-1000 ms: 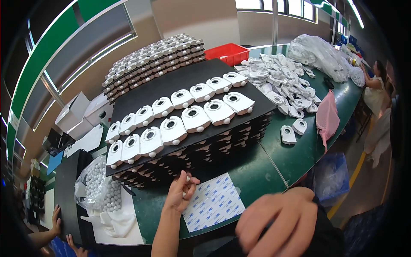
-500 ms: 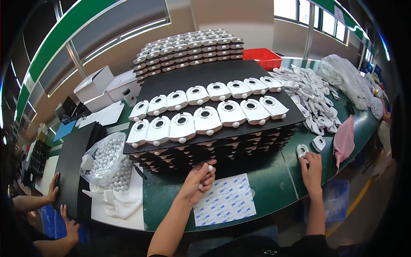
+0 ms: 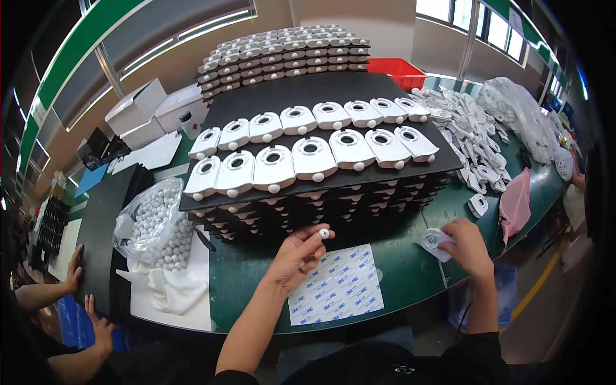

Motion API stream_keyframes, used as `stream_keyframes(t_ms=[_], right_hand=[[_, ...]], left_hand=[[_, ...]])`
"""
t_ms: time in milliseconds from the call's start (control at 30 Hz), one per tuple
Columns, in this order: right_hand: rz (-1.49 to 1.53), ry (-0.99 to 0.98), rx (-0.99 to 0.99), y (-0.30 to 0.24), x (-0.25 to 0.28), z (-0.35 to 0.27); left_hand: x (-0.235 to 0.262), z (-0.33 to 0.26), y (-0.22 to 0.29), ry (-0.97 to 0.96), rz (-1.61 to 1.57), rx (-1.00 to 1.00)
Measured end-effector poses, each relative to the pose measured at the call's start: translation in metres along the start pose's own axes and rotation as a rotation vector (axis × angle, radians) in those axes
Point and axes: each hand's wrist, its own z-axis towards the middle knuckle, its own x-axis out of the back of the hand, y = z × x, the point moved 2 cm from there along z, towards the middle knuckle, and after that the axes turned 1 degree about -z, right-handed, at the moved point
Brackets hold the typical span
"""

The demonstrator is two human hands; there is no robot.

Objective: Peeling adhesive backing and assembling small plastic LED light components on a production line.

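Observation:
Between the thumb and fingertips of my left hand (image 3: pixel 296 262) is a small white ball (image 3: pixel 324 234); its visible side bears a dark cross-shaped mark. A second white ball seems tucked in the curled lower fingers. My right hand (image 3: pixel 470 249) grips a white plastic housing (image 3: pixel 436 244) by one end, and its round ring end points toward my left hand. In front of me, two rows of similar housings (image 3: pixel 312 156) lie on a black board (image 3: pixel 269 95), most with a white ball at the near end. Below my left hand lies a printed white-and-blue sheet (image 3: pixel 337 289).
More boards of housings are stacked behind (image 3: pixel 282 54). At right sit a heap of loose housings (image 3: pixel 468 141), a single housing (image 3: pixel 477 205) and a pink cloth (image 3: pixel 515 202). A bag of white balls (image 3: pixel 154 215) stands left, near a co-worker's hands (image 3: pixel 99 327) and a red bin (image 3: pixel 394 72) far back.
My right hand has picked the housing up off the table and carried it left toward my left hand. The ball in my left hand has turned, showing its cross mark. The whole view has shifted slightly.

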Motion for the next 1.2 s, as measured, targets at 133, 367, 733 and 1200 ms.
stream_keyframes(t_ms=[133, 367, 733, 1200], right_hand=[[0.336, 0.062, 0.196, -0.057, -0.007, 0.002], [1.213, -0.211, 0.028, -0.119, -0.097, -0.005], [0.921, -0.046, 0.189, -0.128, -0.110, -0.008], [0.667, 0.056, 0.453, -0.137, -0.106, -0.010]], left_hand=[[0.000, 0.001, 0.001, 0.014, -0.006, 0.018], [0.003, 0.000, 0.002, 0.026, -0.031, -0.005], [0.002, 0.000, 0.002, 0.017, -0.025, -0.020], [0.000, 0.000, 0.002, 0.012, 0.036, -0.012]])
